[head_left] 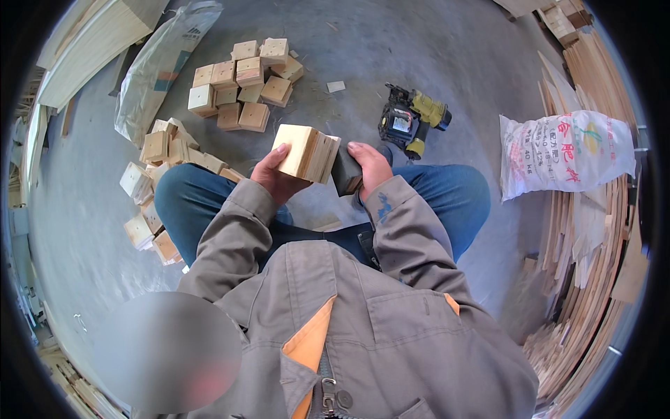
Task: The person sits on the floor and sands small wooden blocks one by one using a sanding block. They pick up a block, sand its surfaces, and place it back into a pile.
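Note:
Between my knees, my left hand (273,173) is wrapped round a pale wooden block (296,153), thumb on its near left side. The block is built of stacked layers, and its smooth square face is turned up and left. Gripped in my right hand (372,167) is a dark grey block (347,172) that looks like a sanding block. It is at the right side of the wooden block, touching or almost touching it; I cannot tell which. My right thumb lies along its top, while the other fingers are partly hidden.
Similar wooden blocks sit in a group (244,84) ahead and in a heap (157,150) by my left knee. A yellow and black power tool (412,119) lies ahead right. A white sack (565,152) rests on stacked wood strips (572,237). A plastic bag (157,77) lies far left.

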Demonstrator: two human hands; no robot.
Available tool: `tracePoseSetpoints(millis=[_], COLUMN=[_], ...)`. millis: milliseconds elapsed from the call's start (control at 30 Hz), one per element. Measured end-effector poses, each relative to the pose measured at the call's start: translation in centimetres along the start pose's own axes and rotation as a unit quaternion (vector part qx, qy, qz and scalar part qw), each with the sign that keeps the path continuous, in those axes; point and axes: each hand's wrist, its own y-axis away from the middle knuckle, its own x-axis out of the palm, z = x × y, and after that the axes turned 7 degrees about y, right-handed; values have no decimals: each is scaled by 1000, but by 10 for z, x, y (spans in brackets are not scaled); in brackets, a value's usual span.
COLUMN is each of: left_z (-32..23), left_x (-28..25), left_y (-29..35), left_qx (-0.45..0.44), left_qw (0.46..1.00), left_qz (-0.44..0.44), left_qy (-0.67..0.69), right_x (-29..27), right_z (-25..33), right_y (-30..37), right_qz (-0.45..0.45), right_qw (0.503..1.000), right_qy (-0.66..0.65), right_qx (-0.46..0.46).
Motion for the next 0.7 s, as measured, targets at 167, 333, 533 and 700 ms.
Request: tracePoseSetpoints(millis=[167,333,533,700], left_z=[7,6,5,2], left_x=[22,18,19,13], left_y=[4,-3,-4,-4], left_qx=[8,41,76,50], left_qw=[997,991,984,986], left_qz=[-4,-55,-127,-134], left_qy=[79,118,100,86], right_x=[4,-3,12,30], right_z=[-5,-3,8,7], right_y=[-5,-7,15,22], right_qz=[-50,-66,-35,4], right_qw=[996,981,902,819], right_qy=[58,89,316,449], right_qx=[-45,-159,-293,-358])
